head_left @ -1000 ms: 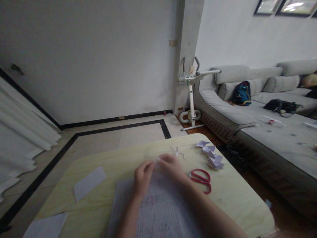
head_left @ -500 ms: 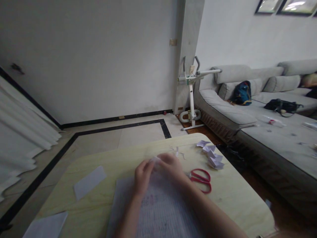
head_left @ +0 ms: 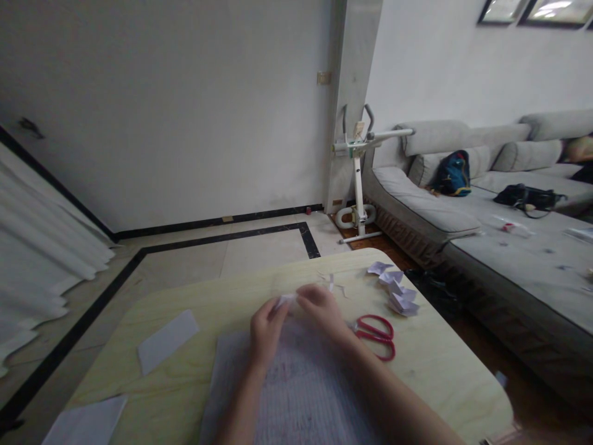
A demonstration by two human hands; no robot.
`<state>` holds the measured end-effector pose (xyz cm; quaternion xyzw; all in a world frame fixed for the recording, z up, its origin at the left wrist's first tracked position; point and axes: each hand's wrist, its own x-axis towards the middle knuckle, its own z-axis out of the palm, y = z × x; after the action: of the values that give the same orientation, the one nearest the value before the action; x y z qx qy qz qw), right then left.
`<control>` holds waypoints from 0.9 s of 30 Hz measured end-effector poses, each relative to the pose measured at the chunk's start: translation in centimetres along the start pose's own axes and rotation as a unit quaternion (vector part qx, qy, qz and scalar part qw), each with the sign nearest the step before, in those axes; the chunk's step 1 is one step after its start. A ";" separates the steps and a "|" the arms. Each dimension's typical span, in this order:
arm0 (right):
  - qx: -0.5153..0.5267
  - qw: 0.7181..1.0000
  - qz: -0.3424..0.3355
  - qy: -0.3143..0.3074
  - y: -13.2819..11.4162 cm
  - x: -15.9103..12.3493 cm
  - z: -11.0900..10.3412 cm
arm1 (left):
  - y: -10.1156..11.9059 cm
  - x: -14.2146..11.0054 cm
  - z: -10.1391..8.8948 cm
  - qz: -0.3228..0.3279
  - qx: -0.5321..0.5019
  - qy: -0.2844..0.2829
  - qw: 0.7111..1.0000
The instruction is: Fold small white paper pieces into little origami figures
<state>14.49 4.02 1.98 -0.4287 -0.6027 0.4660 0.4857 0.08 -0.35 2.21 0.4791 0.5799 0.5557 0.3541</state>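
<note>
A small folded piece of white paper [head_left: 287, 298] is pinched between my two hands, above the far end of a large lined sheet [head_left: 296, 395] covered in writing. My left hand [head_left: 266, 327] grips its left side, fingers closed. Thumb and fingers of my right hand [head_left: 322, 309] are closed at its right edge. Beside my right wrist lie scissors with red handles [head_left: 377, 337], their blades mostly hidden by the arm. Beyond that hand are thin paper scraps [head_left: 332, 283]. Several folded paper shapes [head_left: 396, 289] sit in a row at the table's far right.
Two blank white sheets rest on the left of the wooden table [head_left: 222, 309]: one sheet [head_left: 167, 342] farther off, another sheet [head_left: 88, 421] by the near edge. A grey sofa [head_left: 426, 216] stands to the right, with a white exercise machine [head_left: 357, 185] behind the table.
The folded paper has shifted slightly left and shows more between my fingers. My right hand has moved a little over it; the things on the table have stayed put.
</note>
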 end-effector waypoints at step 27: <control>0.073 0.994 0.074 0.012 0.3 0.0 0.2 | -1.6 -0.3 0.1 0.245 0.213 -0.054 0.944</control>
<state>14.30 4.02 1.65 -0.4407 -0.5277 0.5386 0.4870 0.03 -0.51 0.60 0.6999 0.5297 0.4618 0.1279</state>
